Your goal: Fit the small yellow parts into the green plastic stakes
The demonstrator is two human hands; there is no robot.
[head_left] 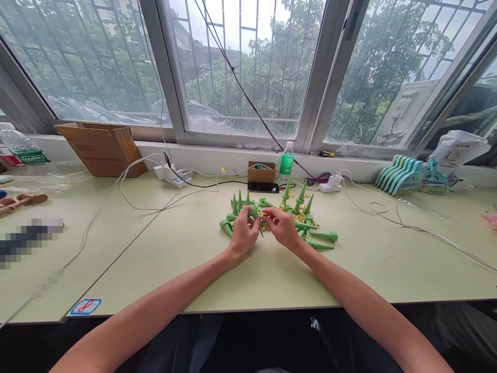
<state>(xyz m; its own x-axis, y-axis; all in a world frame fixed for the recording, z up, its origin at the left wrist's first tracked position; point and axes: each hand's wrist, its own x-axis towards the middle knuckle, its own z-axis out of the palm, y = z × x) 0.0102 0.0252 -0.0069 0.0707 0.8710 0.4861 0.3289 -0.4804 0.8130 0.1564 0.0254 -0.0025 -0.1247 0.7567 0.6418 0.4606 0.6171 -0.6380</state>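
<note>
A heap of green cone-shaped plastic spikes (pixel 301 207) lies on the pale green table (pixel 186 269), mixed with small yellow parts (pixel 298 218). My left hand (pixel 244 232) is closed round one green spike (pixel 256 213) at the near edge of the heap. My right hand (pixel 282 228) is right beside it, its fingers pinched on a small yellow part (pixel 267 219) that meets the spike. Several spikes stand upright behind my hands, others lie flat to the right.
Behind the heap are a black phone (pixel 263 187), a small cardboard box (pixel 262 172) and a green bottle (pixel 286 161). A power strip (pixel 173 175) with white cables, a large cardboard box (pixel 101 147) at left, teal plastic pieces (pixel 404 175) at right.
</note>
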